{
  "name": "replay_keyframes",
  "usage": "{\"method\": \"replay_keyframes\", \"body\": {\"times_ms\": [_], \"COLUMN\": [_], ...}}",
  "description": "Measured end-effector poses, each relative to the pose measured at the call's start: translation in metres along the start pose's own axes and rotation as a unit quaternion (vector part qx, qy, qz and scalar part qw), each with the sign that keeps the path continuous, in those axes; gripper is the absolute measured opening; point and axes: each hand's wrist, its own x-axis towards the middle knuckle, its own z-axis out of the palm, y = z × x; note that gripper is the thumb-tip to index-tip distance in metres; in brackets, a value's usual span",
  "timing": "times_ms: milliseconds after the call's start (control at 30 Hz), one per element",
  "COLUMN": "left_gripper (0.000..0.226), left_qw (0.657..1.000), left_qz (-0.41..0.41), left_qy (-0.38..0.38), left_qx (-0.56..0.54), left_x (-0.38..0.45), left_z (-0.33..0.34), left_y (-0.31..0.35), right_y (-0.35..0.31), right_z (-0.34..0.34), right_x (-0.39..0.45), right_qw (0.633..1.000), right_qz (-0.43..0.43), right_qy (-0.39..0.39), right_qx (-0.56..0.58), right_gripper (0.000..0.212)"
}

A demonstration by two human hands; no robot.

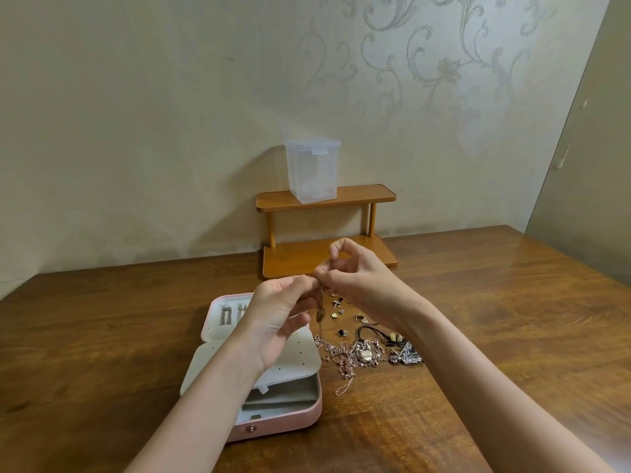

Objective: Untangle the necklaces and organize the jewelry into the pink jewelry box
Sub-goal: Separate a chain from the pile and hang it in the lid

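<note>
The pink jewelry box (309, 416) lies open on the wooden table, its white perforated flap (300, 353) folded out and dangling earrings (227, 315) hung in the lid. Above the box, my left hand (276, 319) and my right hand (355, 278) meet and both pinch a thin necklace chain (320, 310), which hangs down between them with a small pendant. A tangled heap of chains and pendants (362, 353) lies on the table right of the box. Small earrings (341, 314) are scattered behind the heap.
A two-tier wooden shelf (327, 254) stands against the wall behind my hands, with a clear plastic lidded container (312, 170) on its top tier. The table edge meets the wall at the back; a door frame is at the right.
</note>
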Motion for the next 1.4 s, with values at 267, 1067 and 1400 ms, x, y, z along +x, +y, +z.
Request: {"method": "replay_keyframes", "body": {"times_ms": [267, 1067, 1400], "left_gripper": [0.011, 0.035, 0.035], "left_qw": [0.997, 0.803, 0.837], "left_qz": [0.072, 0.399, 0.355], "left_qy": [-0.009, 0.088, 0.078], "left_qx": [0.033, 0.434, 0.408], "left_x": [-0.001, 0.008, 0.010], "left_z": [-0.003, -0.007, -0.008], "left_y": [0.003, -0.004, -0.004], "right_y": [0.006, -0.003, -0.005], "right_z": [-0.004, -0.007, 0.000], "right_x": [-0.001, 0.004, 0.007], "right_qw": [0.999, 0.987, 0.963], "right_qz": [-0.025, -0.030, -0.060], "right_qy": [0.038, 0.040, 0.026], "right_qx": [0.029, -0.153, -0.261], "right_gripper": [0.024, 0.034, 0.036]}}
